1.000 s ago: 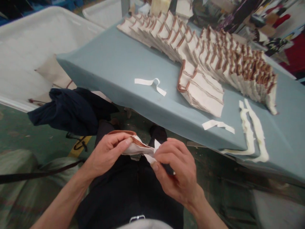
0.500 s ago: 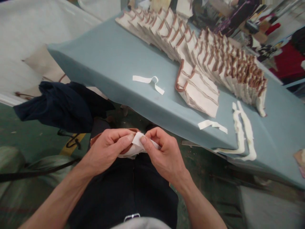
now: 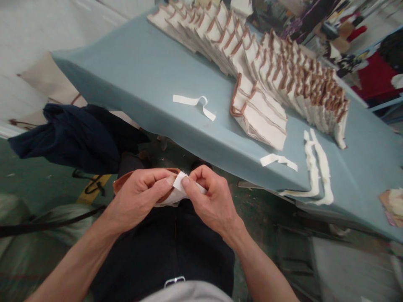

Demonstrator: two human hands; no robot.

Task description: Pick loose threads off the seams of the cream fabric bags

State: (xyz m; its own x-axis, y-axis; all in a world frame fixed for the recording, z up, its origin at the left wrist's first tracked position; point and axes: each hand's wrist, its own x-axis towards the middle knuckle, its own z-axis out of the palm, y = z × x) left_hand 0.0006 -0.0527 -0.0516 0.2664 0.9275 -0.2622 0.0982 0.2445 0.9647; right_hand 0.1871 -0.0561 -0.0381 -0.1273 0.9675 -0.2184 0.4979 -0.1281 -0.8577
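Above my lap, a cream cloth piece with brown edging (image 3: pixel 170 198) is held between both hands. My left hand (image 3: pixel 140 191) is closed on it, thumb and forefinger pinching near its edge. My right hand (image 3: pixel 209 195) is closed too, its thumb pressing a small white strip (image 3: pixel 179 181) against the cloth. Most of the cloth is hidden behind my fingers. On the table ahead lie a curled white strip (image 3: pixel 188 100), another white strip (image 3: pixel 272 159) and a folded cream cloth piece with brown trim (image 3: pixel 264 115).
A blue-covered table (image 3: pixel 126 71) slants across in front of me. Rows of stacked cream cloth pieces (image 3: pixel 283 79) run along its far side. Long off-white strips (image 3: pixel 321 163) lie at the near right, one end at the edge. Dark blue fabric (image 3: pixel 78 134) hangs at left.
The view has shifted slightly, so the table and its things sit a little further left and higher. Both hands keep the same pinch on the cloth and strip.
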